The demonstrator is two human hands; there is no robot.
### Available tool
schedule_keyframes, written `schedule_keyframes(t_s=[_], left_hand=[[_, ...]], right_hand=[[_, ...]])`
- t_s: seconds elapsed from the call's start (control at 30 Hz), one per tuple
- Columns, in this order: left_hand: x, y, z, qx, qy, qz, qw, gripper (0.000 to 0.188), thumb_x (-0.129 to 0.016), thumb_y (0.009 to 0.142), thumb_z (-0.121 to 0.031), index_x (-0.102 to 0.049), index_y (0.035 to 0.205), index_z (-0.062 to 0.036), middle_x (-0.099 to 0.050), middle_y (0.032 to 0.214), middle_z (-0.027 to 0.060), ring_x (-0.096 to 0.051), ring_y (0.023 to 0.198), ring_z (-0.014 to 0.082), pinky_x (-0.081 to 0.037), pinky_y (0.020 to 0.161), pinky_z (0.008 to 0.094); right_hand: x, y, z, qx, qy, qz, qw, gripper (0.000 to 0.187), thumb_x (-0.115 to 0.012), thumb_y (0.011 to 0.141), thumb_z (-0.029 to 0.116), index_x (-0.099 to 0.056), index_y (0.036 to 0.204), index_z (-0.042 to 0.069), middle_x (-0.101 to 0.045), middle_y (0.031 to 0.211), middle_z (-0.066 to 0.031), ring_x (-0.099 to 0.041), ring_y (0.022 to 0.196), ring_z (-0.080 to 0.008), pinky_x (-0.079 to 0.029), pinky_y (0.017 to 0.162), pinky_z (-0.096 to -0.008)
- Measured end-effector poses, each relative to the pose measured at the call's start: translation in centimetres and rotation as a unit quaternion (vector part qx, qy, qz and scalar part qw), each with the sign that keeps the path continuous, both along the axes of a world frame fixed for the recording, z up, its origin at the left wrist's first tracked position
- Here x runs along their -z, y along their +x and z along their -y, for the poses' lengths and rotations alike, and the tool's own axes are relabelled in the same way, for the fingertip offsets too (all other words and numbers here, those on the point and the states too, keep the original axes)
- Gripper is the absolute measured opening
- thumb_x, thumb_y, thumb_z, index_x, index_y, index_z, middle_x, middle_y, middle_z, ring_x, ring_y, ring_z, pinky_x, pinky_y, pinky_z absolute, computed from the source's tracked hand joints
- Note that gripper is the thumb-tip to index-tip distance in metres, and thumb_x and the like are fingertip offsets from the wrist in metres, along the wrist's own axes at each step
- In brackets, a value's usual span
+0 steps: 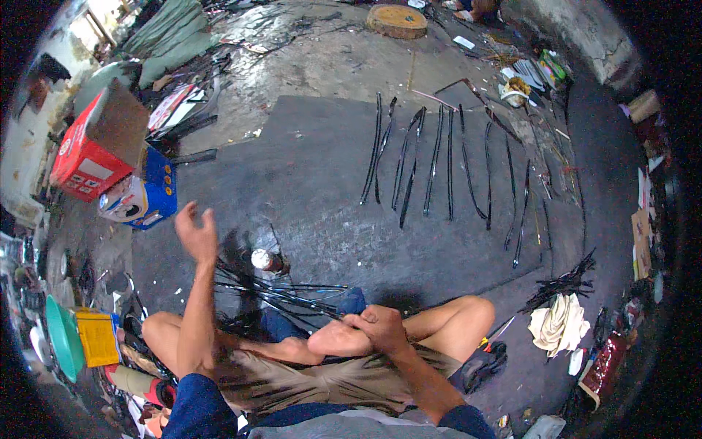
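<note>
I sit cross-legged on a dark sheet, with a bundle of thin glossy black strips [281, 296] lying in front of my legs. My left hand [196, 233] is raised beyond my left knee, its fingers apart and nothing seen in them. Close to my foot [340, 339], my right hand [380, 326] is closed in a fist beside one end of the strips; what it grips, if anything, is hidden. A small brown container with a white top [268, 260] stands just past the bundle. Further right, several folded black strips [436, 162] lie side by side in a row.
A red carton [91, 157] and a blue box [150, 194] stand at the left. A green basin [64, 340] and a yellow packet [97, 338] lie nearer. Right of me are a cream cloth [559, 325] and dark strands [563, 284]. A round wooden block [397, 22] sits far off.
</note>
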State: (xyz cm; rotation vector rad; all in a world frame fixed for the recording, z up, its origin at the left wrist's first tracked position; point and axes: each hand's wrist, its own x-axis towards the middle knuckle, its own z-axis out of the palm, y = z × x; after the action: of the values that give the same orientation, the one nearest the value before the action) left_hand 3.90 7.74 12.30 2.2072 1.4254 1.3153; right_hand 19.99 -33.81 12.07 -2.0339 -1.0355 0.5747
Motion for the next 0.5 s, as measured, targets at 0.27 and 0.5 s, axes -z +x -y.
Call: schedule_keyframes(t_s=[0.27, 0.5], left_hand=[[8.5, 24.6, 10.9, 0.474, 0.165, -0.241, 0.831, 0.022, -0.069, 0.076, -0.012, -0.068, 0.097, -0.0063, -0.061, 0.109, 0.008, -0.057, 0.11, 0.0277, -0.049, 0.088, 0.0384], [14.4, 33.2, 13.7, 0.531, 0.246, -0.332, 0.74, 0.018, -0.06, 0.083, -0.021, -0.071, 0.091, -0.0091, -0.063, 0.104, 0.0043, -0.055, 0.11, 0.022, -0.045, 0.087, 0.0354]], right_hand=[[0.7, 0.9, -1.4, 0.15, -0.011, -0.164, 0.975, 0.027, -0.081, 0.087, 0.022, -0.068, 0.105, 0.007, -0.062, 0.068, -0.0026, -0.052, 0.06, -0.0086, -0.046, 0.056, -0.0275], [1.8, 2.1, -0.9, 0.221, 0.01, -0.237, 0.946, 0.036, -0.078, 0.091, 0.022, -0.063, 0.12, 0.007, -0.065, 0.076, -0.0018, -0.056, 0.068, -0.0065, -0.048, 0.062, -0.0259]])
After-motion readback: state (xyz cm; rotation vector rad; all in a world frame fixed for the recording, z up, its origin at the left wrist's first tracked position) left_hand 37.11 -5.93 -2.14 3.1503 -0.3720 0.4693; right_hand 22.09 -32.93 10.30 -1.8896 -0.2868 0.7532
